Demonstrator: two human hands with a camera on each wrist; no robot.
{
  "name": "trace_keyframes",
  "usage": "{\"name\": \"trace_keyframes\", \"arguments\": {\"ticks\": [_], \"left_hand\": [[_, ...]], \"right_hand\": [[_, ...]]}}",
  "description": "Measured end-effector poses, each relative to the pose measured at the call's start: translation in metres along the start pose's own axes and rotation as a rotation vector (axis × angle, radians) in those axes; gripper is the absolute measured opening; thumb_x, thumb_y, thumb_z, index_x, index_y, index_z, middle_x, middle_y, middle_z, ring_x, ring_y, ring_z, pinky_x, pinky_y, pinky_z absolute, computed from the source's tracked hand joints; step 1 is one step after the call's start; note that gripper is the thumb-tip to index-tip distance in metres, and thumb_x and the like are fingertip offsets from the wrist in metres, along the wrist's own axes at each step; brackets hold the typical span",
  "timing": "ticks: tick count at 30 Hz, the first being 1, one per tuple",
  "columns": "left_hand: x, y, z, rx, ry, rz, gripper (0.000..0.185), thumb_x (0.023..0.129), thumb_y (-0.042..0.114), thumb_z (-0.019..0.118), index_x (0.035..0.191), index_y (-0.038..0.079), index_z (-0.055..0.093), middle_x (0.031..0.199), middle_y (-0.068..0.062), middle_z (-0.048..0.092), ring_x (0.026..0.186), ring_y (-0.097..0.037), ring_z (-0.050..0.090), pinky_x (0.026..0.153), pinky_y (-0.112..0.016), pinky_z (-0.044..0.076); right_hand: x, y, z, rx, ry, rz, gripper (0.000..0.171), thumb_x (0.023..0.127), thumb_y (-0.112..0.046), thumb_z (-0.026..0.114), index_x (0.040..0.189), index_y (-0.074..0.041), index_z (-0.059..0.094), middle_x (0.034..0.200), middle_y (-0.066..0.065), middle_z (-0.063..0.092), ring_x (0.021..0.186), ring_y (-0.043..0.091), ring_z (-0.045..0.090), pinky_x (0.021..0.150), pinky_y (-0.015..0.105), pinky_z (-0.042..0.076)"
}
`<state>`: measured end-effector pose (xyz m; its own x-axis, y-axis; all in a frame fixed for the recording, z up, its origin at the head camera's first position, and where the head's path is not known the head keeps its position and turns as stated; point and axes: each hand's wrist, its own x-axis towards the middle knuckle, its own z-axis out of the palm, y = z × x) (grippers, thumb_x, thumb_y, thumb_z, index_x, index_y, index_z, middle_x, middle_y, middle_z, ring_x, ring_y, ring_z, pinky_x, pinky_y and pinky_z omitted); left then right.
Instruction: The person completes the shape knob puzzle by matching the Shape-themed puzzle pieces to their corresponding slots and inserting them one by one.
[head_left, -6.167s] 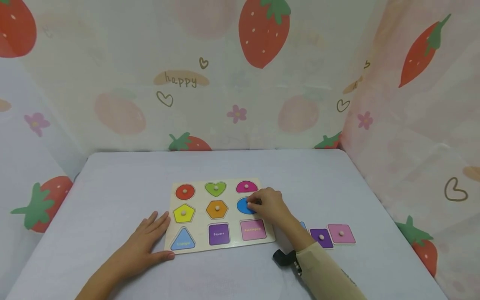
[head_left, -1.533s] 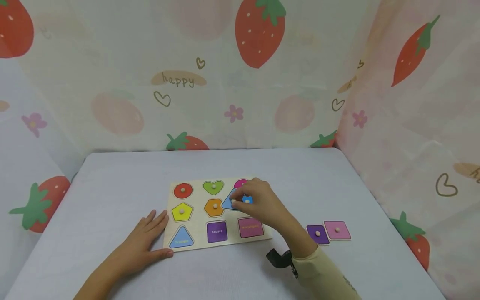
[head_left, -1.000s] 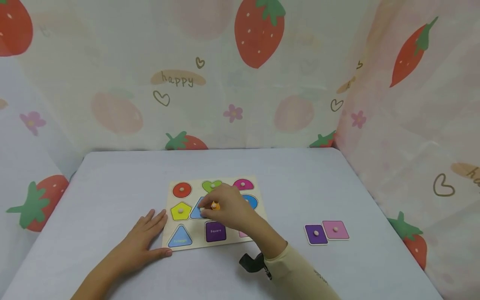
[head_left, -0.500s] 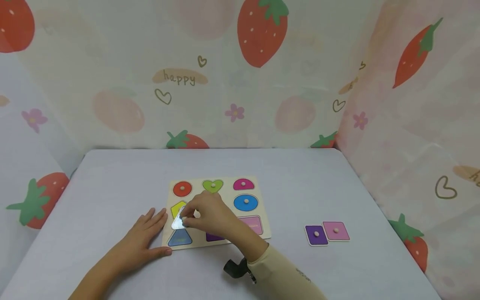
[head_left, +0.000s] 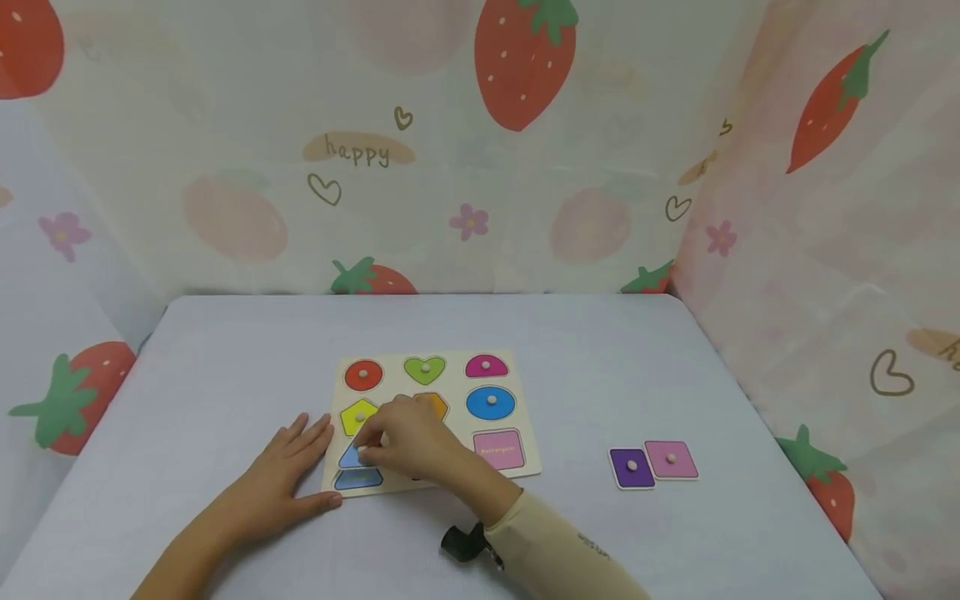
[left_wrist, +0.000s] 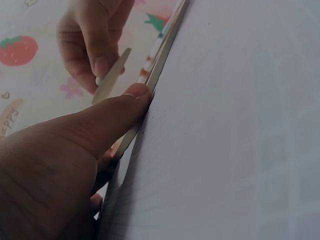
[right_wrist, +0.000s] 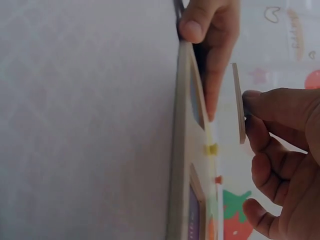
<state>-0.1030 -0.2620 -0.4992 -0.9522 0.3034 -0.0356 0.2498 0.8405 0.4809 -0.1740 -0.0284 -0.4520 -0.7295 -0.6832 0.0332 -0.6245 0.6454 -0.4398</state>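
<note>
A wooden shape puzzle board [head_left: 525, 433] lies on the table. My right hand [head_left: 375, 446] pinches the knob of a light-blue triangle piece [head_left: 349, 456] and holds it tilted just above the board's blue triangle recess [head_left: 358, 480] at the front left. The right wrist view shows this triangle piece [right_wrist: 240, 102] clear of the board [right_wrist: 181, 150]. My left hand [head_left: 292, 467] lies flat on the table against the board's left edge, its thumb at the front-left corner. In the left wrist view the thumb [left_wrist: 132, 95] presses the board's edge [left_wrist: 162, 57].
A purple square piece [head_left: 632, 467] and a pink piece [head_left: 671, 459] lie side by side on the table to the right. Red, green, magenta, yellow, orange and blue pieces sit in the board. Strawberry-print curtains [head_left: 480, 150] wall the table at the back and sides.
My right hand has carried the blue triangle piece from the board's right side across to the front-left corner and lowered it toward the triangle recess. The left hand has stayed put.
</note>
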Motion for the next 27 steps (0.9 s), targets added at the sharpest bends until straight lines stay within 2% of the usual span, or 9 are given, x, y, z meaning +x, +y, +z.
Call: {"name": "trace_keyframes", "arguments": {"ticks": [5,13,16,19,21,23,27], "left_hand": [[-0.001,-0.001,0.001,0.005,0.005,0.020,0.103,0.082,0.070,0.071,0.160,0.013,0.036,0.169,-0.007,0.029,0.156,-0.043,0.013,0.123,-0.065,0.017],[-0.003,-0.001,0.000,0.001,0.010,0.035,0.100,0.085,0.068,0.071,0.160,0.012,0.036,0.169,-0.007,0.028,0.157,-0.042,0.013,0.128,-0.058,0.011],[-0.004,-0.002,0.001,0.003,0.023,0.049,0.099,0.086,0.066,0.071,0.160,0.012,0.035,0.169,-0.007,0.028,0.157,-0.041,0.013,0.130,-0.046,0.002],[-0.004,-0.003,0.002,0.007,0.028,0.055,0.098,0.086,0.065,0.071,0.160,0.012,0.035,0.169,-0.007,0.028,0.157,-0.041,0.013,0.128,-0.030,-0.009],[-0.004,-0.003,0.002,0.004,0.027,0.054,0.099,0.086,0.065,0.071,0.160,0.012,0.035,0.169,-0.007,0.028,0.157,-0.040,0.012,0.126,-0.026,-0.011],[-0.005,-0.003,0.001,-0.003,0.019,0.051,0.100,0.085,0.066,0.071,0.161,0.012,0.034,0.169,-0.007,0.027,0.157,-0.040,0.011,0.127,-0.029,-0.010],[-0.005,-0.001,0.000,-0.013,0.014,0.048,0.101,0.085,0.067,0.071,0.161,0.011,0.034,0.169,-0.007,0.027,0.157,-0.040,0.011,0.130,-0.046,0.001]], "right_hand": [[0.002,0.000,0.010,-0.003,-0.019,0.017,0.013,0.090,-0.036,0.081,0.102,-0.034,0.082,0.071,-0.029,0.058,0.084,-0.001,0.048,0.082,0.027,0.040],[0.005,-0.001,0.018,-0.036,-0.042,-0.029,0.009,0.090,-0.034,0.081,0.099,-0.034,0.083,0.070,-0.030,0.060,0.084,-0.003,0.048,0.078,0.027,0.038],[0.005,-0.001,0.019,-0.049,-0.054,-0.017,0.010,0.090,-0.035,0.081,0.099,-0.035,0.083,0.070,-0.029,0.060,0.084,-0.002,0.048,0.078,0.027,0.037],[0.005,-0.001,0.020,-0.050,-0.074,0.000,0.011,0.089,-0.037,0.081,0.100,-0.035,0.082,0.069,-0.029,0.059,0.084,-0.002,0.048,0.079,0.027,0.037],[0.006,-0.001,0.022,-0.053,-0.082,0.003,0.011,0.089,-0.037,0.081,0.100,-0.036,0.082,0.068,-0.029,0.059,0.084,-0.002,0.048,0.079,0.027,0.036],[0.006,0.000,0.024,-0.054,-0.083,0.002,0.011,0.089,-0.037,0.081,0.100,-0.036,0.082,0.068,-0.029,0.059,0.084,-0.002,0.048,0.078,0.027,0.036],[0.006,0.000,0.026,-0.057,-0.077,-0.024,0.011,0.090,-0.036,0.080,0.100,-0.035,0.082,0.070,-0.028,0.061,0.084,-0.003,0.048,0.078,0.027,0.035]]}}
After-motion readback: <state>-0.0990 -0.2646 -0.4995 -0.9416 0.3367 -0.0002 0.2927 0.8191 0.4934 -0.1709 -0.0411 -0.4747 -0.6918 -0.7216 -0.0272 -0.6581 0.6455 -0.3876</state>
